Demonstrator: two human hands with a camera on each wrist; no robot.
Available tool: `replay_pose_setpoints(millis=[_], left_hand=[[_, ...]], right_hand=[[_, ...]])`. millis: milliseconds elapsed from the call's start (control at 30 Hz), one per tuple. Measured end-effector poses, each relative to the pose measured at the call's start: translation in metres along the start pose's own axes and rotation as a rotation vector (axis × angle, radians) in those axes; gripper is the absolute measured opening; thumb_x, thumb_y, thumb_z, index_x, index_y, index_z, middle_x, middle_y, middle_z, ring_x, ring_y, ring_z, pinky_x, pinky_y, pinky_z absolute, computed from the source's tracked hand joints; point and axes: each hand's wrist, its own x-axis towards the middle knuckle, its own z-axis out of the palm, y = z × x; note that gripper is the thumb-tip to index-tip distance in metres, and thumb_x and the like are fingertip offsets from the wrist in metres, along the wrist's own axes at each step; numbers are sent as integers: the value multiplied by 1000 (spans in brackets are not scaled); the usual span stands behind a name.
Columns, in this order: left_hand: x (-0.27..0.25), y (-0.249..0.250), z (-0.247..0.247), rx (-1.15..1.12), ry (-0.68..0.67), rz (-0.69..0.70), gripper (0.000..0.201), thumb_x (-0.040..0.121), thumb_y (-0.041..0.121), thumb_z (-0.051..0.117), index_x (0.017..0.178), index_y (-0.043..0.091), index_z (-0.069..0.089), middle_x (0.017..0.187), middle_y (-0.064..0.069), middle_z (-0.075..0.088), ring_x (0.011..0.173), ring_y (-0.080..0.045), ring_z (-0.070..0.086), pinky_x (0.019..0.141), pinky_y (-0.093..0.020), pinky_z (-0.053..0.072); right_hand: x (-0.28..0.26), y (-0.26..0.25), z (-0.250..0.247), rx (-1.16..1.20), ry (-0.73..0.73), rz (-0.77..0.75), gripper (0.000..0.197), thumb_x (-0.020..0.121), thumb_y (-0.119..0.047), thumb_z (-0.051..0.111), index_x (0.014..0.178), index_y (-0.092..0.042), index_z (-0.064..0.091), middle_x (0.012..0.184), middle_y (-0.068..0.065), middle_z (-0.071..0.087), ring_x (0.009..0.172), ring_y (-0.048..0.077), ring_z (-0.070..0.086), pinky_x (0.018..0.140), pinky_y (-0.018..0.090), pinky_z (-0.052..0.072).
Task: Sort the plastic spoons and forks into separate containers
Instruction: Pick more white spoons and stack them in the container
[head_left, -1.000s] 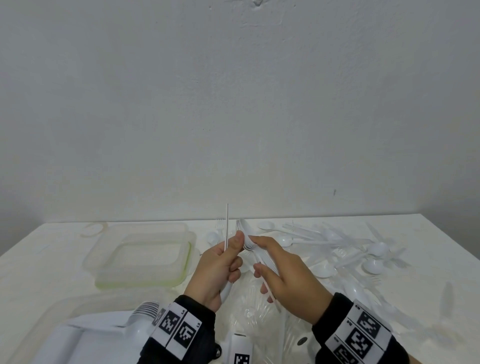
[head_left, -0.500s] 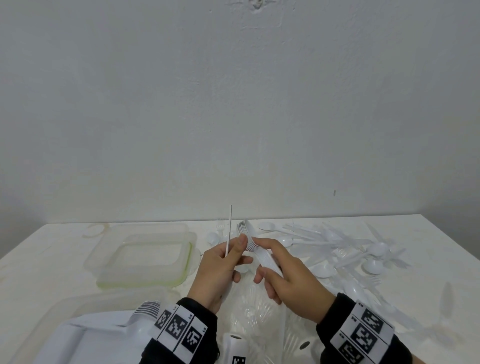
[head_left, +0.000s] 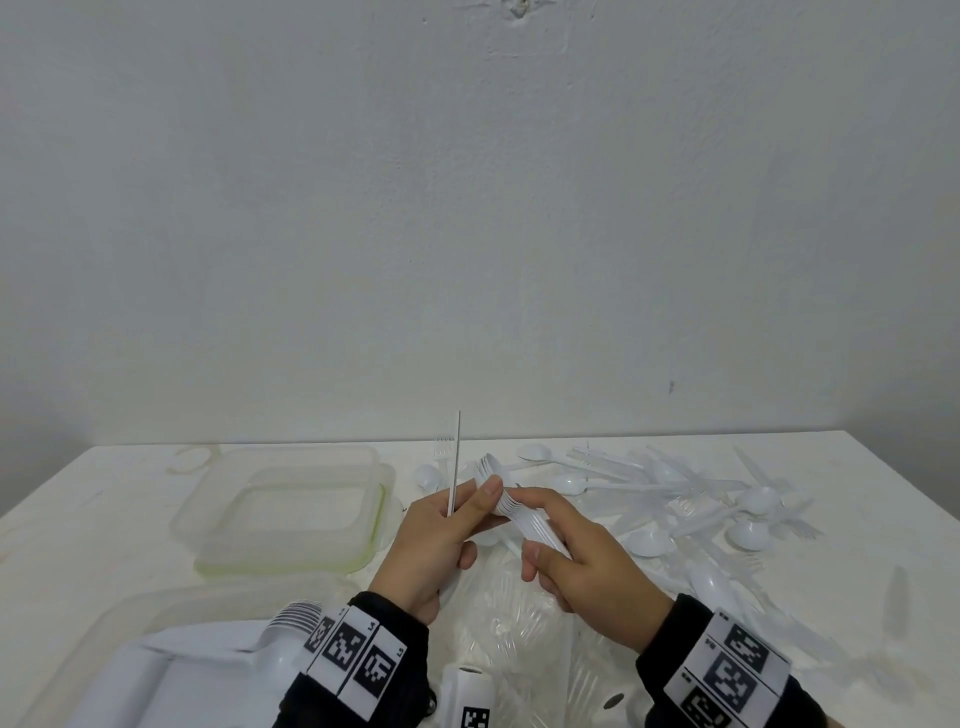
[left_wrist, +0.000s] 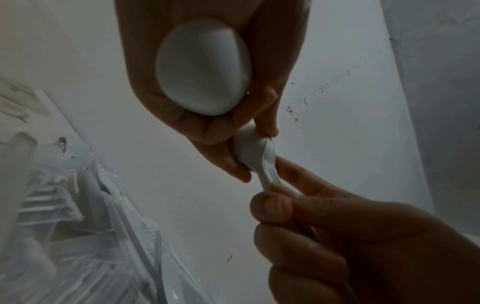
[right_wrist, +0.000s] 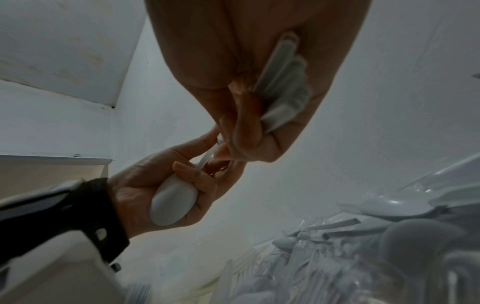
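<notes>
The left hand (head_left: 434, 540) is gripping an upright spoon (head_left: 455, 462), thumb touching the nested fork stack (head_left: 511, 512) the right hand (head_left: 587, 561) is clutching above the worktop (head_left: 104, 519).

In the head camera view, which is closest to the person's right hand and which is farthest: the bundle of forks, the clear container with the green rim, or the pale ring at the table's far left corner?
From the right hand:
1. Bundle of forks: gripped in that hand.
2. Clear container with the green rim: to the left, past the left hand.
3. Pale ring: far left corner, beyond the container.
</notes>
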Motion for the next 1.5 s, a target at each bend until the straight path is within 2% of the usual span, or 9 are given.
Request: replay_pose_setpoints(millis=[167, 333, 467, 600, 800, 933, 1033, 1267, 1500], left_hand=[[0, -1, -2, 34, -27, -16, 39, 81, 36, 65, 102, 4, 71, 104, -9, 74, 108, -21, 67, 40, -14, 28], [-2, 1, -2, 107, -23, -12, 40, 84, 32, 64, 117, 9, 65, 105, -1, 75, 101, -13, 70, 39, -13, 27], [-2, -3, 5, 300, -76, -13, 38, 88, 34, 66, 119, 14, 64, 103, 6, 75, 97, -7, 70, 42, -15, 32], [2, -4, 9, 486, -73, 14, 42, 87, 38, 69, 121, 14, 65, 100, 10, 74, 90, -1, 70, 46, -16, 41], [8, -5, -6, 569, 25, 13, 20, 81, 33, 76, 99, 25, 72, 84, 6, 75, 81, -16, 73, 75, -40, 61], [6, -2, -14, 567, 11, 69, 51, 66, 24, 89, 111, 30, 68, 102, 7, 70, 92, -10, 68, 82, -24, 56], [6, -1, -12, 574, 102, 171, 46, 71, 20, 85, 113, 29, 68, 106, 9, 69, 82, 2, 62, 73, -9, 47], [4, 5, -6, 558, 147, 310, 33, 80, 21, 78, 110, 31, 69, 73, 3, 58, 66, 6, 55, 71, -7, 44], [-1, 10, -9, 699, 25, 249, 28, 80, 25, 77, 102, 38, 67, 76, 6, 57, 65, 7, 55, 70, -6, 43]], right_hand=[[1, -8, -8, -9, 12, 35, 44, 96, -6, 51, 117, -45, 53, 62, -6, 57, 50, 0, 45, 49, 12, 36], [25, -38, -36, -19, 218, 10, 34, 90, -17, 65, 110, -42, 55, 67, -6, 63, 44, 0, 47, 43, 13, 34], [54, -65, -41, -131, 153, 16, 43, 82, -32, 74, 119, -32, 51, 82, -5, 67, 45, -7, 54, 43, 5, 35], [68, -67, -32, -215, 56, 48, 48, 82, -19, 75, 123, -24, 50, 81, -4, 62, 40, -6, 51, 39, 6, 33], [70, -49, -41, -37, 212, 134, 48, 81, -13, 75, 119, -29, 50, 76, 7, 64, 43, 6, 45, 40, 22, 33], [67, -37, -58, 103, 396, 161, 48, 83, -10, 73, 120, -26, 49, 78, 12, 63, 44, 10, 42, 40, 24, 33], [59, -25, -70, 214, 450, 204, 46, 84, -7, 71, 121, -22, 48, 75, 14, 65, 44, 12, 37, 39, 22, 31], [32, -3, -81, 337, 362, 351, 42, 85, -11, 71, 120, -18, 48, 72, 13, 68, 42, 11, 37, 35, 19, 28], [9, -16, -117, -243, 247, 173, 27, 87, -26, 68, 111, -34, 58, 73, 4, 70, 43, 10, 42, 40, 21, 35]])
